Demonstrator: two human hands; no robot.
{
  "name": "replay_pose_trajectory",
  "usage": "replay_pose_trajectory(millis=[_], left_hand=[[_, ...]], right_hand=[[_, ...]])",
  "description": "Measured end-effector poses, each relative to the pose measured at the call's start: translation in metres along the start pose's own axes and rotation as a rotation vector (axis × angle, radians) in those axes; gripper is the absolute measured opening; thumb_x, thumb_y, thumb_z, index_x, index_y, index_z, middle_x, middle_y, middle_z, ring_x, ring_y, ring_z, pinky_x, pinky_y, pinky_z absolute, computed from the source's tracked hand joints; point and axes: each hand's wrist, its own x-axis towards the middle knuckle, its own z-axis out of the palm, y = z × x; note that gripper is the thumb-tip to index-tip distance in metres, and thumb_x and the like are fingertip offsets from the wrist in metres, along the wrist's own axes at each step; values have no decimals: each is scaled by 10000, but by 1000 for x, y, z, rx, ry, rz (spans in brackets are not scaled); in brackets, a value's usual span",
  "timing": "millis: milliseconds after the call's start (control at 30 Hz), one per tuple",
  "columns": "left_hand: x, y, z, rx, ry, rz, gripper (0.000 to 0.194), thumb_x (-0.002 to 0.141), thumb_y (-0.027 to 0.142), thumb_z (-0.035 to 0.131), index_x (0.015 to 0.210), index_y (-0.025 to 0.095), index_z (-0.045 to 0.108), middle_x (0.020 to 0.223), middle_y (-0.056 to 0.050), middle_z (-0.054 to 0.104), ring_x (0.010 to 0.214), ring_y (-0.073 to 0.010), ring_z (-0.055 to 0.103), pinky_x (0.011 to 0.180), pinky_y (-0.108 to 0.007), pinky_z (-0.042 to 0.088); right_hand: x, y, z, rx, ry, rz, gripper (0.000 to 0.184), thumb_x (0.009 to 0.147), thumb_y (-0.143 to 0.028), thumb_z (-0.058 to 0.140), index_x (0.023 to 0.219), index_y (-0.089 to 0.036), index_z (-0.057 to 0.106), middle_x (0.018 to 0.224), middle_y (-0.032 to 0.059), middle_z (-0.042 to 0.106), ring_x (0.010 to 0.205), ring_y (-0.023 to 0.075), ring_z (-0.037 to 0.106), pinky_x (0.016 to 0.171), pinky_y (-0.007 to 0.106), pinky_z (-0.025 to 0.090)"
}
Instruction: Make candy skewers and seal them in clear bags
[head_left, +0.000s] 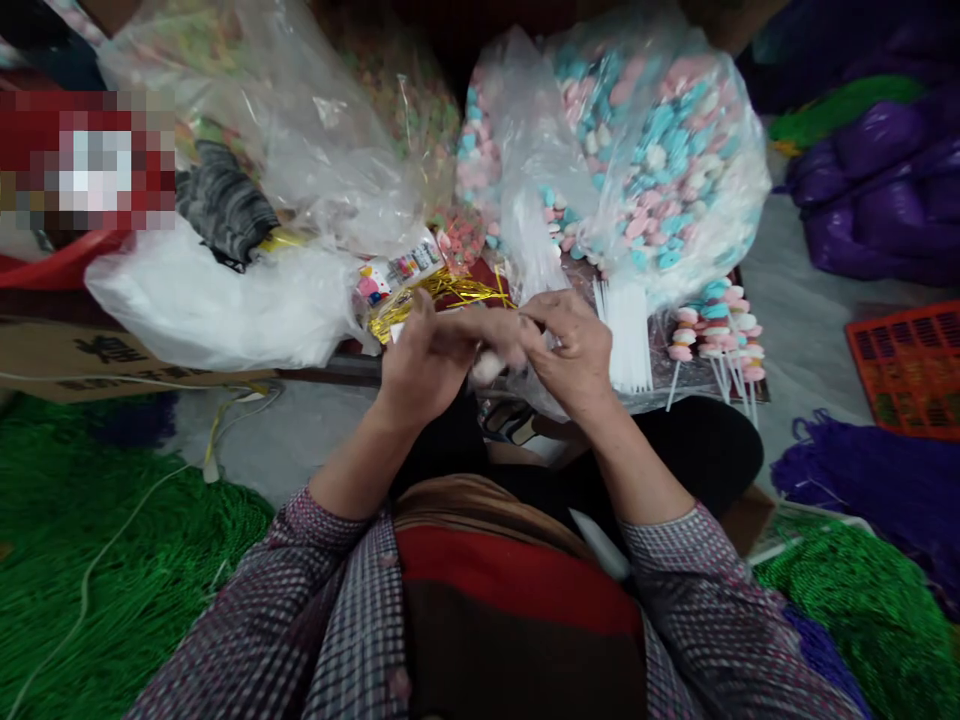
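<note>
My left hand (442, 350) and my right hand (568, 345) meet in front of me, above my lap. The left thumb stands up while its other fingers curl toward the right hand, smeared by motion. A pale pinkish lump (488, 369) shows beneath these fingers; I cannot tell what it is. My right hand is closed in a pinch at the left fingertips, and whatever it grips is too small to name. Just beyond the hands lie gold twist ties (401, 312), a printed packet (401, 268) and a bundle of white sticks (624, 335).
Large clear bags of pink, blue and white candies (660, 160) stand at the back. Finished candy skewers (724, 325) lie at the table's right. A white plastic bag (225, 300) and a person's grey sleeve (225, 200) are left. Green netting (127, 540) and an orange crate (911, 365) flank me.
</note>
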Motion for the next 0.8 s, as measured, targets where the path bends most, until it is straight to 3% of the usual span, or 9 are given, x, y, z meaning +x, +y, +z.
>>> replay_pose_trajectory(millis=[100,233,367,467,567,667,733,800], left_hand=[[-3,-19,-6,52,-173,-128,631,931,723,485,701,186,726,522,-57,614,591,-178,622,559,-282,491],[13,-38,-15,-127,-130,-444,727,933,797,372,815,172,722,377,16,481,341,-106,424,442,-240,434],[22,-24,-20,-246,-51,-384,750,995,741,246,873,184,733,308,73,310,275,-90,286,406,-221,416],[16,-16,-22,-110,-186,-457,702,1029,662,284,843,176,755,292,62,315,261,-88,288,390,-216,391],[10,-26,-23,48,-283,-540,644,1001,672,399,879,154,763,302,50,382,261,-76,318,392,-206,382],[10,-39,-22,1,-188,-474,624,959,719,446,935,170,742,313,84,363,254,-68,266,393,-214,386],[11,-41,-20,-82,-123,-391,470,955,619,547,945,186,731,321,118,310,271,-65,230,423,-220,413],[9,-37,-19,-100,-104,-292,253,868,438,716,921,192,739,366,126,358,309,-51,240,455,-213,418]], right_hand=[[3,-7,-8,-20,97,-2,200,971,-245,588,920,-278,778,964,52,747,924,210,702,868,385,561],[-4,-15,-9,31,81,-43,171,967,-266,616,948,-287,785,984,50,752,967,220,707,934,419,548],[-11,-11,-8,75,-58,-44,151,945,-276,646,900,-305,787,926,21,754,928,199,706,905,407,558],[-7,-7,-12,152,-85,16,154,939,-269,655,872,-307,789,903,10,757,899,187,706,876,394,566],[-4,-9,-15,175,-22,62,129,926,-273,683,860,-307,790,899,13,761,902,192,710,885,401,568],[-9,-13,-15,184,-31,74,107,916,-300,699,864,-316,791,926,16,773,914,201,710,907,417,569],[-15,-12,-15,262,-108,107,84,898,-333,723,863,-318,798,921,16,776,901,201,708,895,415,570],[-19,-7,-18,405,-193,201,91,879,-375,753,844,-311,807,877,16,768,865,194,703,871,404,571]])
